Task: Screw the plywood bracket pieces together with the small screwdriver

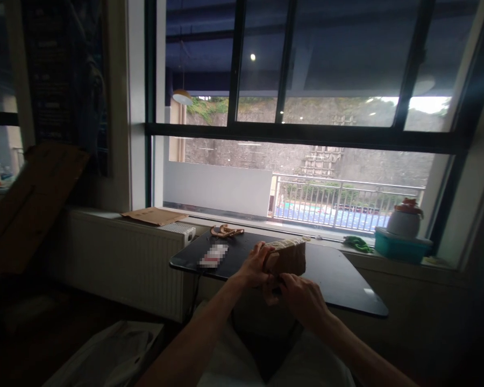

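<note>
A boxy brown cardboard piece with a paler, shiny top is held up over the near part of the dark table. My left hand grips its left end, fingers wrapped over the side. Just below the cardboard's lower edge, the fingers of my right hand are bent and closed. Between the hands hangs a curled tan strip or loop, too dark to identify. What the right fingertips pinch is hidden.
Curved brown pieces and a blurred-out flat item lie on the table's left side. A radiator adjoins it. The windowsill bears a brown sheet, green cloth and teal box. Large cardboard leans at left.
</note>
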`<state>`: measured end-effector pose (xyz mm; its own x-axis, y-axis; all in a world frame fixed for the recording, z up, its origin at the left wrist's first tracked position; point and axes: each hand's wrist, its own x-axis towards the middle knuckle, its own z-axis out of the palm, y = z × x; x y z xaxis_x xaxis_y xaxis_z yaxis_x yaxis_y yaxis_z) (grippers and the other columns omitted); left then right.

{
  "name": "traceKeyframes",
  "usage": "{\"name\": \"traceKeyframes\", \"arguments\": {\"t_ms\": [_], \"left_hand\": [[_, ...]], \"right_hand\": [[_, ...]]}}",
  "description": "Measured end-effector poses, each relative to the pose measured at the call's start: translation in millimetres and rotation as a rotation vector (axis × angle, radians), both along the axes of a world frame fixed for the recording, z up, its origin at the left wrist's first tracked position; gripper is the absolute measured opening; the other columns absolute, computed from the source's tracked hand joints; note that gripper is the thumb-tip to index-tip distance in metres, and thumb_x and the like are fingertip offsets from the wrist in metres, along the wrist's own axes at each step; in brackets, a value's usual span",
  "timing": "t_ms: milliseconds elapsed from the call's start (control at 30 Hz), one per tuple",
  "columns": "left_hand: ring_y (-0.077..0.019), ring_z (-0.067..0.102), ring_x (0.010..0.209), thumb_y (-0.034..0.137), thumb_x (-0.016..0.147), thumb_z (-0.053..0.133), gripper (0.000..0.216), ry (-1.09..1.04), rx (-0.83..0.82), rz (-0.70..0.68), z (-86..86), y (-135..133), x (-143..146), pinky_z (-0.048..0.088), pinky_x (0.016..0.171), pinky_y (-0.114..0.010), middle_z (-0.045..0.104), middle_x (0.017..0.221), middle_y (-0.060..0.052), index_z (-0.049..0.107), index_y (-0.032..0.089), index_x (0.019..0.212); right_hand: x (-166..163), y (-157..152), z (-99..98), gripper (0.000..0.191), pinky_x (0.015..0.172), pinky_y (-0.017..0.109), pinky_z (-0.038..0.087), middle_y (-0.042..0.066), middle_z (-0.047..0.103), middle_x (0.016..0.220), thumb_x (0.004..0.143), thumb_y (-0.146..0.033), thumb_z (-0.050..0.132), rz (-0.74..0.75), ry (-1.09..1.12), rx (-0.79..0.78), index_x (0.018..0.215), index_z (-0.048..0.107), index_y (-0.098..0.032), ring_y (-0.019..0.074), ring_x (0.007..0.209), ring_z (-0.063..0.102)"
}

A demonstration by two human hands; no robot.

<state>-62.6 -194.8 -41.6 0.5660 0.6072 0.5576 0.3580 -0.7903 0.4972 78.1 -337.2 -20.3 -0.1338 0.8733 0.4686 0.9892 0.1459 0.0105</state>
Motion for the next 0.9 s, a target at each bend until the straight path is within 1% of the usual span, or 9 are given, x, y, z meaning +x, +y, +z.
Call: {"name": "traceKeyframes", "arguments": {"t_ms": [133,233,300,367,467,600,700,833,900], "left_hand": [[-0.0346,0.029,0.13,0.016,0.055,0.075,0.079,-0.004,0.007,-0.006,0.0,-1.0,0.4,0.033,0.105,-0.049,0.026,0.141,-0.008,0.042,0.027,0.126],[-0.0355,0.028,0.132,0.016,0.053,0.077,0.082,0.007,0.006,-0.018,0.5,-3.1,-0.8,0.033,0.106,-0.049,0.023,0.143,-0.01,0.042,0.027,0.127],[-0.0365,0.027,0.133,0.017,0.052,0.079,0.085,0.014,0.005,-0.024,1.4,-5.0,-2.4,0.031,0.107,-0.05,0.021,0.146,-0.01,0.042,0.027,0.127],[-0.0391,0.023,0.135,0.018,0.051,0.08,0.087,0.02,-0.004,-0.024,2.6,-6.4,-4.3,0.03,0.107,-0.051,0.016,0.149,-0.01,0.041,0.027,0.128],[-0.0418,0.019,0.136,0.018,0.051,0.08,0.088,0.02,-0.03,-0.032,4.9,-5.8,-6.5,0.031,0.106,-0.052,0.01,0.15,-0.009,0.04,0.027,0.129],[-0.0383,0.021,0.134,0.015,0.05,0.079,0.093,0.011,-0.031,-0.057,8.0,0.9,-7.4,0.033,0.106,-0.047,0.024,0.142,-0.008,0.037,0.026,0.131],[-0.0344,0.032,0.127,0.015,0.047,0.081,0.096,0.005,-0.024,-0.062,8.9,7.0,-7.1,0.037,0.103,-0.044,0.029,0.134,-0.009,0.036,0.024,0.131],[-0.0297,0.04,0.118,0.018,0.047,0.081,0.092,-0.005,-0.019,-0.075,8.8,11.7,-6.7,0.039,0.1,-0.042,0.036,0.121,-0.006,0.039,0.024,0.128],[-0.0285,0.042,0.115,0.019,0.048,0.081,0.089,-0.011,-0.022,-0.079,9.0,12.4,-6.6,0.04,0.1,-0.041,0.036,0.118,-0.005,0.04,0.025,0.126]], "right_hand": [[-0.1,-0.1,-6.9,0.027,0.064,0.023,0.041,0.003,0.072,0.093,0.095,-0.028,0.036,-0.106,0.162,-0.008,0.107,0.059,-0.02,0.0156,0.084,0.068],[3.5,-2.2,-7.5,0.025,0.062,0.023,0.041,0.001,0.073,0.091,0.095,-0.029,0.037,-0.111,0.209,-0.026,0.105,0.059,-0.022,0.0155,0.083,0.068],[5.3,-4.8,-4.8,0.021,0.06,0.023,0.039,0.0,0.072,0.09,0.092,-0.025,0.042,-0.091,0.161,-0.021,0.107,0.056,-0.023,0.0159,0.081,0.068],[5.8,-7.1,-0.6,0.021,0.057,0.023,0.037,0.0,0.07,0.09,0.088,-0.018,0.046,-0.055,0.044,-0.003,0.107,0.054,-0.023,0.0152,0.077,0.067],[5.1,-7.0,6.5,0.019,0.054,0.024,0.036,0.002,0.066,0.089,0.087,-0.009,0.046,0.0,-0.136,0.023,0.099,0.055,-0.02,0.0161,0.076,0.064],[4.2,-0.9,15.4,0.02,0.057,0.029,0.039,0.006,0.063,0.089,0.084,-0.003,0.047,0.07,-0.264,0.017,0.096,0.056,-0.018,0.0197,0.076,0.06],[3.3,3.8,20.5,0.021,0.059,0.031,0.04,0.007,0.062,0.087,0.083,-0.001,0.046,0.102,-0.308,0.0,0.094,0.057,-0.016,0.0208,0.076,0.058],[-0.6,7.2,23.7,0.02,0.058,0.03,0.038,0.007,0.063,0.087,0.084,-0.002,0.046,0.079,-0.275,-0.022,0.091,0.058,-0.017,0.0203,0.077,0.059],[-3.3,8.0,23.2,0.017,0.058,0.029,0.037,0.006,0.064,0.087,0.087,-0.008,0.045,0.036,-0.216,-0.029,0.091,0.058,-0.017,0.0192,0.077,0.061]]}}
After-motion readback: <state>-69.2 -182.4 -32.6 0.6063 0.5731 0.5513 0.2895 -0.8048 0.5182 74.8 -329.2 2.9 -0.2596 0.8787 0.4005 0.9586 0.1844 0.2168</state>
